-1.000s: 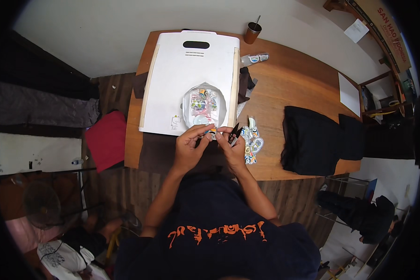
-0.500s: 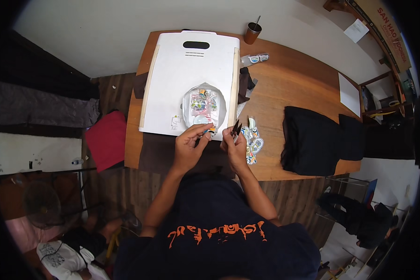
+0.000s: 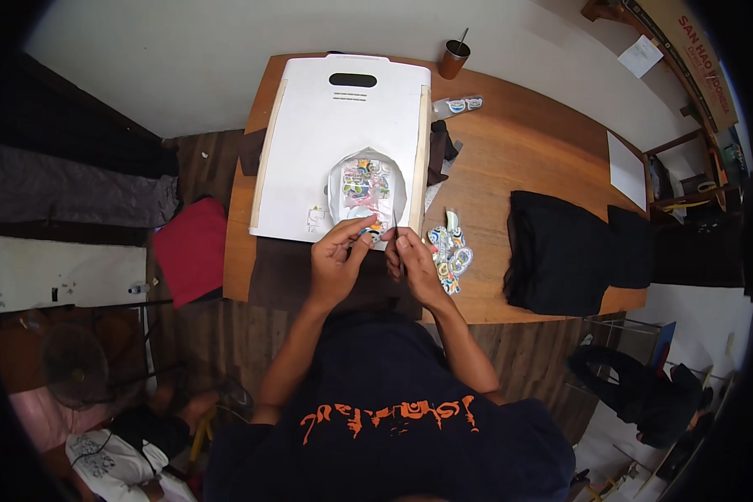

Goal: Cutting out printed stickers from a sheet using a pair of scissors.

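Observation:
Over the front edge of a white box [image 3: 309, 134], both my hands work close together. My left hand [image 3: 335, 261] pinches a small colourful patch [image 3: 370, 235] between thumb and fingertips. Closed around dark thread snips [image 3: 396, 243] is my right hand [image 3: 416, 266], with a thin blade beside the patch; much of the tool is hidden by the fingers. Just beyond the fingertips, a round hole [image 3: 399, 188] in the box shows several printed patches [image 3: 364, 180] inside. More cut patches [image 3: 450, 259] lie in a loose pile on the table, right of my right hand.
The wooden table [image 3: 510, 151] also bears folded black cloth [image 3: 556, 251] at right, a brown cup [image 3: 453, 60] at the back and a clear strip with patches [image 3: 458, 106]. Dark cloth [image 3: 293, 272] hangs at the front edge. A red cushion-like thing [image 3: 192, 251] stands at left.
My right hand has moved slightly left, bringing the snips from pointing up and away to beside the patch in my left hand. My left hand has shifted only a little.

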`<state>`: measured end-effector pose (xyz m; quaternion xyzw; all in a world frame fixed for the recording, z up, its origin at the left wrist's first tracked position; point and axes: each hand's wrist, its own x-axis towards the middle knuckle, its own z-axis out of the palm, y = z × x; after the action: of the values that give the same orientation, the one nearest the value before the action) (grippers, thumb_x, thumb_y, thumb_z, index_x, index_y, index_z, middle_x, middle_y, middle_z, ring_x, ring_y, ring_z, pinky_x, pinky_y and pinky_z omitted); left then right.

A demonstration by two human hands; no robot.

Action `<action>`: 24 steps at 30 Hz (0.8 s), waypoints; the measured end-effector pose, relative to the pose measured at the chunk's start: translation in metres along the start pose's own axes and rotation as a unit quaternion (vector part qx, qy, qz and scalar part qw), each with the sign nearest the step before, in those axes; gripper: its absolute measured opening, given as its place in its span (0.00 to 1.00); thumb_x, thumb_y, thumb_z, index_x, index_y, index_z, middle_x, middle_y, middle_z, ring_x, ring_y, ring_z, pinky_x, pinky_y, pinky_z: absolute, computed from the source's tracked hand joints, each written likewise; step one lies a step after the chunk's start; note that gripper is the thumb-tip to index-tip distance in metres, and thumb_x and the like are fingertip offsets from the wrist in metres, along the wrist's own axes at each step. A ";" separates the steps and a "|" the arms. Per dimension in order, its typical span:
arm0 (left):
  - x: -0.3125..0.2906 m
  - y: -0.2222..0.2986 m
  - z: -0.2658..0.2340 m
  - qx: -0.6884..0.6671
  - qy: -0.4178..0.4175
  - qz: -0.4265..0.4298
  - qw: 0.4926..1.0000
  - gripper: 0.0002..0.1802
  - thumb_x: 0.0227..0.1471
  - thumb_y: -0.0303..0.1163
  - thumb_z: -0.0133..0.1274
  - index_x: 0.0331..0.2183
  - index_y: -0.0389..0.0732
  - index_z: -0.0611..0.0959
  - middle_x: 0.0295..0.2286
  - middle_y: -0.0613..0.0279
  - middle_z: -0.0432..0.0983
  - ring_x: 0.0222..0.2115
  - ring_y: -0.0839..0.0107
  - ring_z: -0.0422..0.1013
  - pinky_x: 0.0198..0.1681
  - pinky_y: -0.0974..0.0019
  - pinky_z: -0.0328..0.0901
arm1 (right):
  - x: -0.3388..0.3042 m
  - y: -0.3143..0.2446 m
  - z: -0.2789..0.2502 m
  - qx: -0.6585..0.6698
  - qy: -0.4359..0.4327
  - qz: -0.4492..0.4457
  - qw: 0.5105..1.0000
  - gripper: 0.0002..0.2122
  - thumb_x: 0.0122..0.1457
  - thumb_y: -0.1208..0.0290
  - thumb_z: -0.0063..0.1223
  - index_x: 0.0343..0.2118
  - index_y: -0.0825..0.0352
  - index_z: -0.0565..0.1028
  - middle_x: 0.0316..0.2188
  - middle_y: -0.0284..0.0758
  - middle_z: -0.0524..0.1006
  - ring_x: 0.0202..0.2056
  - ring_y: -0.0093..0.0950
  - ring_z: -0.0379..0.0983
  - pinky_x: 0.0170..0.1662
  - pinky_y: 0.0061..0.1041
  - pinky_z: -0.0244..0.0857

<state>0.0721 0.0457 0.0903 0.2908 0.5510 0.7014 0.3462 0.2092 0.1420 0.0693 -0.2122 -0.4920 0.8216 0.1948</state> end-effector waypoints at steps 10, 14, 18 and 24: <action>0.000 0.002 0.003 -0.037 0.031 0.024 0.999 0.16 0.54 0.15 0.55 0.46 0.28 0.81 0.43 0.53 0.77 0.44 0.73 0.73 0.48 0.73 0.67 | -0.008 0.012 0.004 0.029 -0.013 0.001 0.999 0.15 0.71 0.58 0.40 0.41 0.67 0.69 0.14 0.21 0.58 0.13 0.12 0.48 0.17 0.15 0.44; 0.001 0.002 0.004 -0.027 0.027 0.015 0.999 0.16 0.54 0.14 0.54 0.47 0.27 0.80 0.43 0.53 0.77 0.43 0.73 0.74 0.48 0.73 0.68 | -0.010 0.011 0.007 0.032 -0.017 -0.004 0.999 0.15 0.71 0.57 0.38 0.39 0.66 0.69 0.14 0.21 0.57 0.13 0.12 0.48 0.17 0.15 0.43; 0.001 0.000 0.003 -0.012 0.025 0.021 0.999 0.16 0.54 0.14 0.54 0.47 0.28 0.80 0.43 0.54 0.76 0.43 0.74 0.73 0.48 0.73 0.67 | -0.010 0.011 0.007 0.039 -0.035 -0.015 0.999 0.16 0.71 0.55 0.36 0.38 0.66 0.68 0.14 0.21 0.56 0.13 0.12 0.47 0.17 0.15 0.43; 0.000 0.001 0.003 -0.012 0.020 0.019 1.000 0.16 0.55 0.14 0.54 0.47 0.28 0.81 0.43 0.54 0.76 0.42 0.75 0.73 0.47 0.74 0.67 | -0.010 0.014 0.008 0.042 -0.040 -0.011 0.998 0.17 0.72 0.55 0.35 0.38 0.65 0.68 0.13 0.22 0.55 0.13 0.13 0.47 0.17 0.15 0.43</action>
<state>0.0742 0.0474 0.0915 0.2828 0.5438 0.7202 0.3250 0.2122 0.1247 0.0616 -0.1652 -0.4666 0.8471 0.1933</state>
